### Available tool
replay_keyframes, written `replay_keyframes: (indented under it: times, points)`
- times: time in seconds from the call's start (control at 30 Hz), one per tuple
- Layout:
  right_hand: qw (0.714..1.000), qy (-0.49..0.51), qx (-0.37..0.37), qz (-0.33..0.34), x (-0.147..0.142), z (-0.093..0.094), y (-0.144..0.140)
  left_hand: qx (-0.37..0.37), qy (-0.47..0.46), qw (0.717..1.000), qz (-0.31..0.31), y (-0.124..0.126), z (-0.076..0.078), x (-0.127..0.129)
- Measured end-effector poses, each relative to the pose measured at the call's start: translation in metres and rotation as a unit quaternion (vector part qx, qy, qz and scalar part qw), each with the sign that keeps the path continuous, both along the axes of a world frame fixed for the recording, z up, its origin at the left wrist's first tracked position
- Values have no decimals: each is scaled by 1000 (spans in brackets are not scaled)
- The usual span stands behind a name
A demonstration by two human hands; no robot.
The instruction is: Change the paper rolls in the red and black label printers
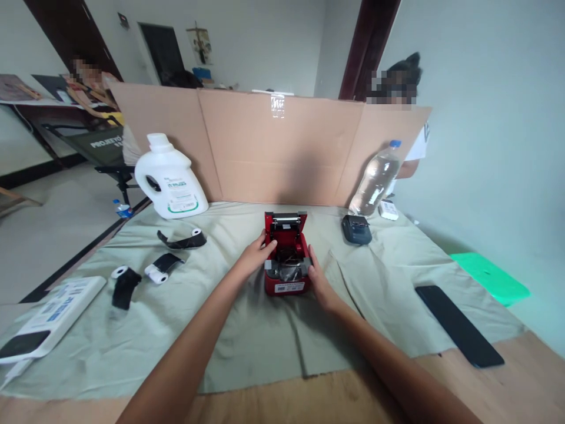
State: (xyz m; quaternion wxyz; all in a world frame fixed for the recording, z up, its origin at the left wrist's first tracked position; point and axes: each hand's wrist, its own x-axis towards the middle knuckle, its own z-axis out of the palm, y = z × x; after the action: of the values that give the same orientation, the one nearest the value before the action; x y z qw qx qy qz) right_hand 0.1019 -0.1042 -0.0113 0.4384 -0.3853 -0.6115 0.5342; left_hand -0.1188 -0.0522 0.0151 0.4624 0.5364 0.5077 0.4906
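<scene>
A small red printer (286, 287) sits in the middle of a pale green cloth (247, 335), its lid (285, 222) tipped up and its paper bay showing. My left hand (256, 254) rests on the printer's left top edge, fingers curled over the rim. Against the printer's right side lies my right hand (318, 281), its fingers flat along the casing. Both hands touch the printer. What lies inside the bay looks dark and shiny; I cannot make it out.
Three paper rolls with black wrappers (182, 239) (161, 268) (123, 284) lie left of the printer. A white jug (170, 179), a water bottle (375, 179), a dark small printer (356, 229), a white box (48, 315) and a black slab (459, 325) surround it. Cardboard screen (282, 147) behind; people beyond.
</scene>
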Motion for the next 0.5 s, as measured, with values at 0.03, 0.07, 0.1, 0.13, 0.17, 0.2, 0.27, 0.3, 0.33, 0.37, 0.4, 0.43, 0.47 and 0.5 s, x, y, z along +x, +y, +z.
replay_keyframes:
  times: [0.03,0.07,0.1,0.13,0.17,0.2,0.27,0.3,0.33,0.37,0.4,0.43,0.47,0.5]
  points:
    - [1000,-12,7,1,-7,3,-2,0,-1,1000,6,1,1,-5]
    - [1000,-25,13,2,-13,6,-3,2,3,1000,10,1,2,-10]
    - [999,-34,20,6,-20,9,-4,6,9,1000,15,2,3,-16]
    - [999,-38,26,9,-26,11,-5,9,12,1000,21,2,5,-21]
    - [999,-38,30,14,-30,14,-5,12,15,999,25,2,7,-26]
    - [999,-37,34,17,-34,15,-4,13,20,999,27,2,10,-29]
    - [999,-34,37,19,-39,17,-2,6,24,999,26,0,16,-33]
    - [999,-35,36,21,-40,17,-1,-5,20,999,25,-2,19,-34]
    - [998,-39,34,23,-40,16,0,-21,14,999,26,-3,23,-34]
    - [998,-42,31,25,-40,16,1,-38,7,999,29,-4,26,-34]
    - [998,-46,28,27,-38,15,3,-54,1,998,34,-5,29,-33]
    - [998,-53,25,23,-35,14,5,-64,-2,997,41,-6,31,-33]
    - [998,-64,24,12,-29,13,8,-67,-2,997,50,-7,33,-33]
    - [997,-78,26,-9,-21,12,13,-59,1,996,60,-6,35,-33]
